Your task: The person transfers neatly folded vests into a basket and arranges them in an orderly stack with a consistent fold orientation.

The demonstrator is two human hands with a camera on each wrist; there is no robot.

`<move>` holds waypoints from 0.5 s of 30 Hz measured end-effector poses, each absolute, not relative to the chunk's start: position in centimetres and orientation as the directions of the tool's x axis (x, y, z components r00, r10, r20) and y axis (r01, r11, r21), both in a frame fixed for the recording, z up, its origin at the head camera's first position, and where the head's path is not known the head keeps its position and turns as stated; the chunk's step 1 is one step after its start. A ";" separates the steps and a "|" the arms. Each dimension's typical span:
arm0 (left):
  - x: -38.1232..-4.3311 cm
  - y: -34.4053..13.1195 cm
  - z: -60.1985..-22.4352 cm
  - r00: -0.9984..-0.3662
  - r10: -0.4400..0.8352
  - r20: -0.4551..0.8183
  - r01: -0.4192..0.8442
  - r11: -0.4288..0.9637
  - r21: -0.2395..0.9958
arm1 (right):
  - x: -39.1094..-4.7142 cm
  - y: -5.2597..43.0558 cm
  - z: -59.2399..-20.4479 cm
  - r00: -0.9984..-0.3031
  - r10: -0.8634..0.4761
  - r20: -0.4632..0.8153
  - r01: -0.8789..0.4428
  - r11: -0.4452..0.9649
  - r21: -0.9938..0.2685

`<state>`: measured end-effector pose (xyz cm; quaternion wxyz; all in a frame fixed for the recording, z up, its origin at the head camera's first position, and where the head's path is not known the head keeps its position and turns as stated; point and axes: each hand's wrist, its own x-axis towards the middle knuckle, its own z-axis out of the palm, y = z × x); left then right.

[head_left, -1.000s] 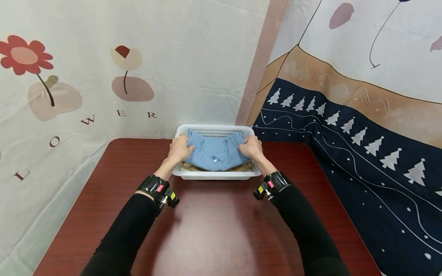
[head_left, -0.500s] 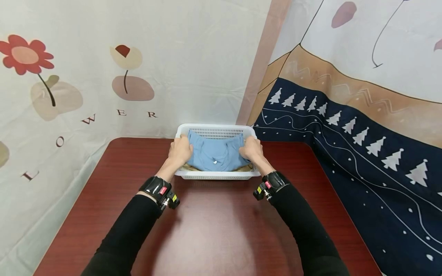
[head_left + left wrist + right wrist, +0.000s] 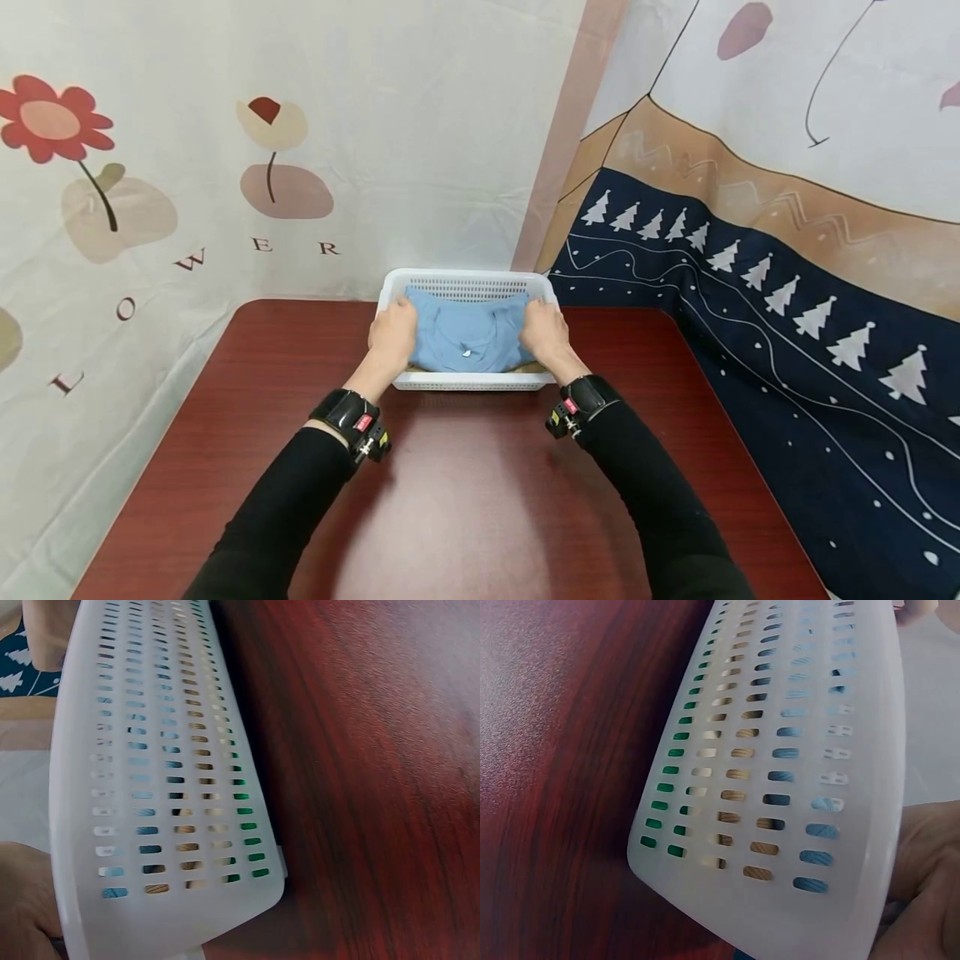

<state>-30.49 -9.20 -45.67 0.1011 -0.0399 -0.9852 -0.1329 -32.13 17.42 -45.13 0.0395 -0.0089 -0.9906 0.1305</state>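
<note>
A white slatted plastic basket [image 3: 472, 382] sits at the far side of the table. Inside it lies a folded light blue garment [image 3: 468, 333], apparently a shirt with a round neckline and a small white tag, on top of brownish cloth [image 3: 528, 367]. My left hand [image 3: 392, 335] grips the basket's left end, fingers curled over the rim. At the opposite end, my right hand [image 3: 546, 333] holds the right rim in the same way. The fingertips are hidden in the head view. Both wrist views show the basket's perforated front wall [image 3: 165, 787] with cloth colours behind its slots.
The dark red wooden table [image 3: 465, 483] reaches from the basket toward me. Behind it hangs a pale curtain [image 3: 420, 150] with flowers and letters. On the right hangs a navy cloth [image 3: 750, 350] with white trees. Green shows through the basket's lower slots.
My hands have moved from pinching the blue garment's sides to the basket's end rims, with fingers curled tighter. The garment's upper corners have settled lower; the basket has barely moved.
</note>
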 end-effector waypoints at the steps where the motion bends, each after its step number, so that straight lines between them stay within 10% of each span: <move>1: -30.4 -9.2 -45.9 -0.972 0.057 0.229 0.114 0.963 0.244 | -32.0 17.3 -45.2 -0.996 0.024 0.080 0.003 0.969 -0.249; 15: -30.1 -9.9 -46.9 -0.907 0.243 0.343 0.303 0.944 0.133 | -31.6 17.3 -46.0 -0.976 -0.120 0.184 -0.146 0.980 -0.133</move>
